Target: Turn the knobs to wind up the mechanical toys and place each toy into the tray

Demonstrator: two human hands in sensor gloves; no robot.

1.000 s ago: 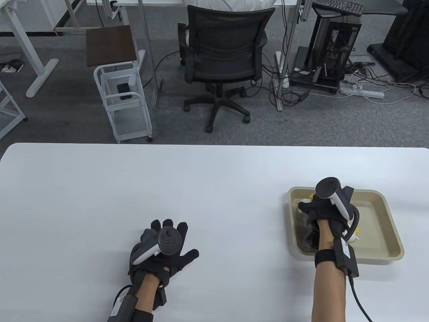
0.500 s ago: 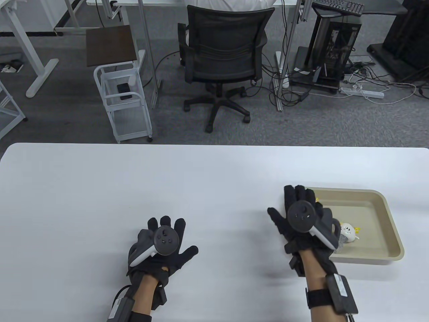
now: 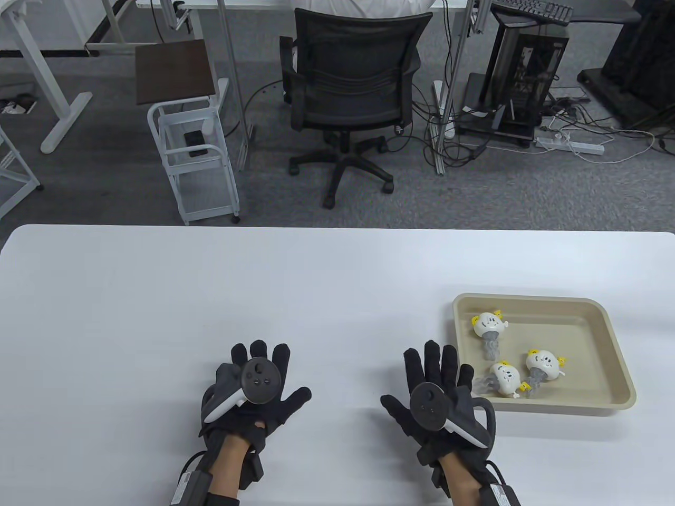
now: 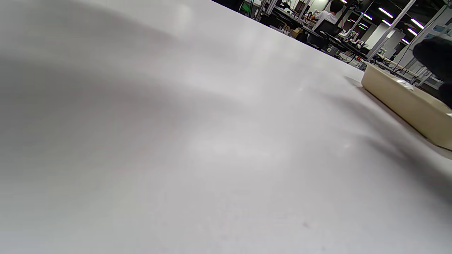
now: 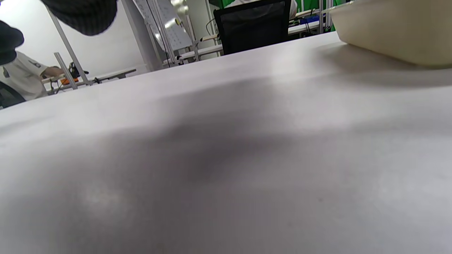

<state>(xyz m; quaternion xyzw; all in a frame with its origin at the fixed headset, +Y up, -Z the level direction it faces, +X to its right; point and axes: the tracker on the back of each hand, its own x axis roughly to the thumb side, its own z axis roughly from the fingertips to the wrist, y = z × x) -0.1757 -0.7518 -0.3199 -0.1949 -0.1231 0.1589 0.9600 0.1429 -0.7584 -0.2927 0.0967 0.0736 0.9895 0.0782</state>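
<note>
Three white wind-up toys with yellow bits and grey tails lie in the beige tray at the table's right: one toy at the back left, a second toy at the front, a third toy beside it. My right hand lies flat on the table just left of the tray, fingers spread, holding nothing. My left hand lies flat further left, fingers spread too. The tray's wall shows in the left wrist view and the tray's side in the right wrist view.
The white table stretches bare to the left and behind the hands. Beyond its far edge stand an office chair and a small white cart on the floor.
My right hand has left the tray, let go of a toy there, and drawn back left and toward me to lie flat on the table. The left hand has stayed put.
</note>
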